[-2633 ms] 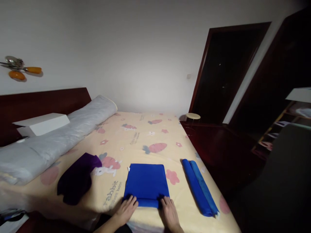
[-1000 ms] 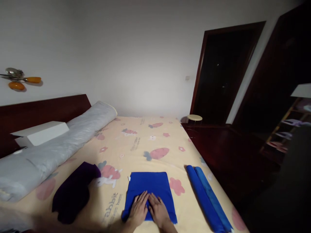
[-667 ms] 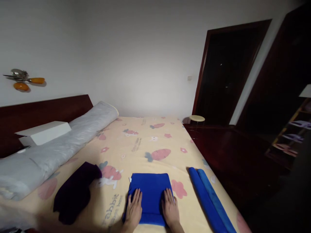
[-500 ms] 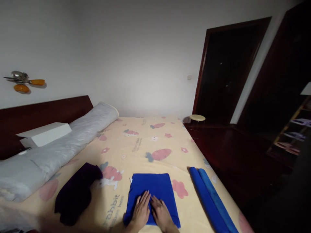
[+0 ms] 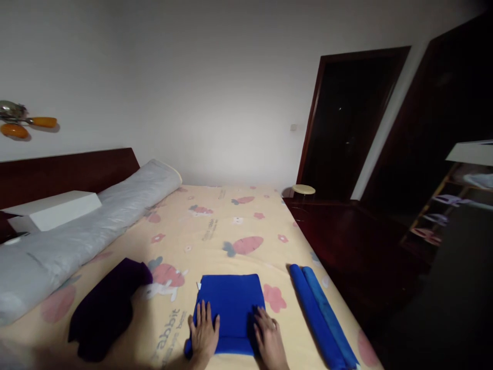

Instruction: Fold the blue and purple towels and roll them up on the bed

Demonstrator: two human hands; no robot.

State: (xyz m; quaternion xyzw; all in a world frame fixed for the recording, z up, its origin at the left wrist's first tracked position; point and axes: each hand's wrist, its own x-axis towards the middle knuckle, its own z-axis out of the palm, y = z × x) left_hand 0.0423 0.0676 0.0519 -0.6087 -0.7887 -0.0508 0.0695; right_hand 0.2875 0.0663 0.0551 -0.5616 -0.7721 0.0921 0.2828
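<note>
A folded blue cloth [image 5: 233, 303] lies flat on the bed, with a small white tag at its left edge and a folded band along its near edge. My left hand [image 5: 203, 331] rests flat on the cloth's left side, fingers spread. On its right edge lies my right hand [image 5: 269, 336], fingers apart and slightly bent. Neither hand holds anything. Two long blue rolls [image 5: 321, 316] lie side by side to the right. To the left sits a dark purple cloth [image 5: 110, 308], crumpled.
The bed [image 5: 215, 246] has a patterned cream sheet. A grey rolled mattress [image 5: 115, 221] lies by the headboard [image 5: 73, 168], with a white box [image 5: 57, 209] on it. Beyond the right edge stand a round stool [image 5: 303, 189] and a shelf rack [image 5: 435, 210].
My hands have moved apart from the middle of the blue cloth to its left and right sides. The view has turned slightly to the right.
</note>
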